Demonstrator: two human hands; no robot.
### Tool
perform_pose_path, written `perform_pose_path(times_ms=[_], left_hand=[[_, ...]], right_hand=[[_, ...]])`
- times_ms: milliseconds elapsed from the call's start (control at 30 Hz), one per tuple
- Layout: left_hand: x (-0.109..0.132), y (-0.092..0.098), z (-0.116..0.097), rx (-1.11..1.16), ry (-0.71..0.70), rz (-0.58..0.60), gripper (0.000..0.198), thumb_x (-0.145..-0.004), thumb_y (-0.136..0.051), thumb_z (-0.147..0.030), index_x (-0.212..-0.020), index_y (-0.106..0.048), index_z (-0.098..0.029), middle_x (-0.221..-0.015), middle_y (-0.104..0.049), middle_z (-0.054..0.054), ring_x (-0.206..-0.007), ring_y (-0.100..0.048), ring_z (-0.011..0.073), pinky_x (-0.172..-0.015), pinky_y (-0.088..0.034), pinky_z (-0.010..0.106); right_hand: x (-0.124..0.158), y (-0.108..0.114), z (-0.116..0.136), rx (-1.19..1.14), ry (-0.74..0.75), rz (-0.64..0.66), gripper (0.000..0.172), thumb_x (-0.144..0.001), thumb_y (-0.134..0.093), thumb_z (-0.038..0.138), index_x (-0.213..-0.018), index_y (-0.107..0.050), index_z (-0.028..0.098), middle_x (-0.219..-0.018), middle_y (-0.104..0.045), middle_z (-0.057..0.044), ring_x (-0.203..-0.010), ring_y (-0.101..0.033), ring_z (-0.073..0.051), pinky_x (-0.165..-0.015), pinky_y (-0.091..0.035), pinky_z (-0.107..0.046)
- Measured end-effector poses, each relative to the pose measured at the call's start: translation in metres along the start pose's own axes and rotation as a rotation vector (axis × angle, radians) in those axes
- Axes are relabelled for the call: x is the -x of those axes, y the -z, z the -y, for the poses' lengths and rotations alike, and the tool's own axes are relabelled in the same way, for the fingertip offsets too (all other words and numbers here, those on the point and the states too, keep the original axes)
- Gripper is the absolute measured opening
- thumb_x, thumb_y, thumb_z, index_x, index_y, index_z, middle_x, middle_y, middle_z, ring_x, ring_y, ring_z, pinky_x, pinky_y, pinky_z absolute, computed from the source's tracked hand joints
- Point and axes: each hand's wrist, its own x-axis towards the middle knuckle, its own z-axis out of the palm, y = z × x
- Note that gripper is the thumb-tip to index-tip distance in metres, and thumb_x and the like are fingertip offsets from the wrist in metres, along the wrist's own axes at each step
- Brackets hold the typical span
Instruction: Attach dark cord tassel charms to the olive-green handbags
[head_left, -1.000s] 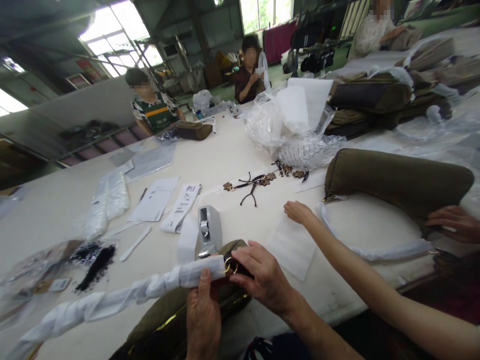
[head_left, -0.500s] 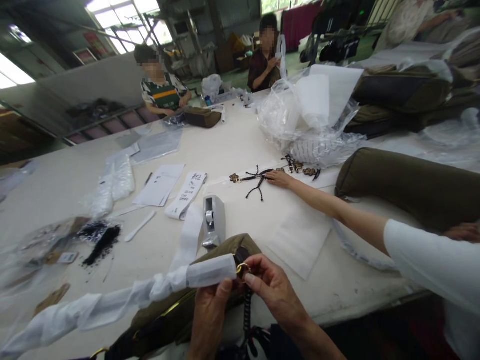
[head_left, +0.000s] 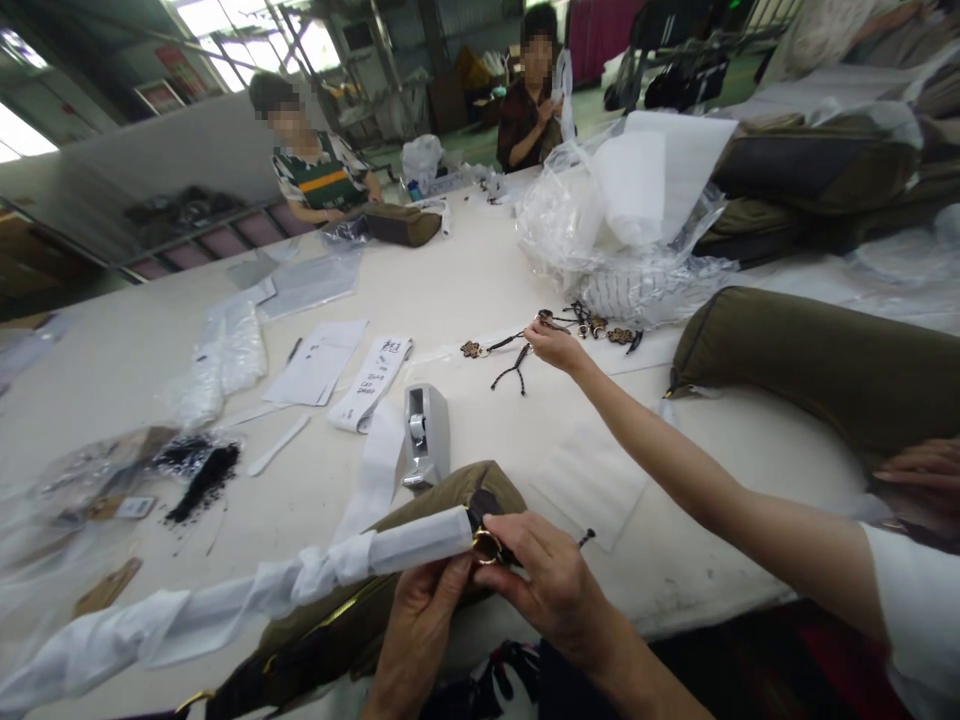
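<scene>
An olive bag (head_left: 487, 483) lies at the table's near edge, its strap (head_left: 420, 540) wrapped in white paper and running off to the lower left. At the strap's end is a gold ring (head_left: 486, 546). My left hand (head_left: 420, 620) is closed beneath the strap end, thumb beside the ring. My right hand (head_left: 559, 580) pinches the ring from the right; its fingers hide part of the metalwork. A dark cord tip (head_left: 587, 537) pokes out beyond my right hand.
At right, a co-worker's hand (head_left: 555, 345) holds a dark braided cord charm (head_left: 551, 318) among others. A tape dispenser (head_left: 426, 435) stands ahead. Papers (head_left: 319, 362), black bits (head_left: 206, 480), plastic bags (head_left: 562, 210) and another olive bag (head_left: 817, 370) lie around. Two people sit across.
My right hand has turned over the gold ring, and the braided cord that hung below it no longer shows there. The co-worker's hand has lifted a charm off the table.
</scene>
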Motion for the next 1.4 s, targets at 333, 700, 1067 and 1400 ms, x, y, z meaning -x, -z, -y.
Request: perform_pose_path(times_ms=[333, 700, 1067, 1400], left_hand=[[-0.008, -0.004, -0.006, -0.043, -0.024, -0.057, 0.035, -0.067, -0.069, -0.039, -0.095, -0.071, -0.017, -0.103, -0.070, 0.008, -0.104, -0.060, 0.0302, -0.098, -0.042, 0.043], [-0.005, -0.007, -0.002, -0.093, 0.005, -0.050, 0.034, -0.072, -0.066, -0.038, -0.100, -0.070, -0.019, -0.106, -0.069, 0.008, -0.106, -0.059, 0.0286, -0.099, -0.041, 0.042], [-0.008, -0.012, 0.000, 0.030, 0.015, -0.022, 0.036, -0.072, -0.067, -0.036, -0.101, -0.069, -0.015, -0.104, -0.070, 0.009, -0.105, -0.059, 0.0274, -0.098, -0.042, 0.038], [-0.008, -0.014, -0.005, 0.182, 0.073, -0.060, 0.031, -0.068, -0.071, -0.035, -0.090, -0.072, -0.012, -0.088, -0.072, 0.010, -0.089, -0.064, 0.0275, -0.082, -0.051, 0.037]], right_hand=[[-0.006, -0.005, -0.001, 0.261, 0.085, 0.005, 0.043, -0.088, -0.052, 0.022, -0.126, -0.040, 0.005, -0.088, -0.066, -0.015, -0.076, -0.063, -0.023, -0.065, -0.055, -0.035], [-0.006, -0.008, -0.015, 0.202, 0.180, -0.066, 0.045, -0.087, -0.055, 0.024, -0.124, -0.039, 0.006, -0.078, -0.066, -0.012, -0.065, -0.062, -0.020, -0.056, -0.052, -0.030], [-0.007, -0.004, -0.021, 0.090, 0.143, -0.053, 0.046, -0.087, -0.054, 0.027, -0.127, -0.039, 0.008, -0.078, -0.065, -0.010, -0.066, -0.061, -0.019, -0.058, -0.053, -0.029], [-0.007, -0.001, -0.029, -0.044, 0.168, 0.029, 0.041, -0.092, -0.043, 0.025, -0.129, -0.037, 0.008, -0.089, -0.066, -0.013, -0.077, -0.062, -0.019, -0.066, -0.054, -0.030]])
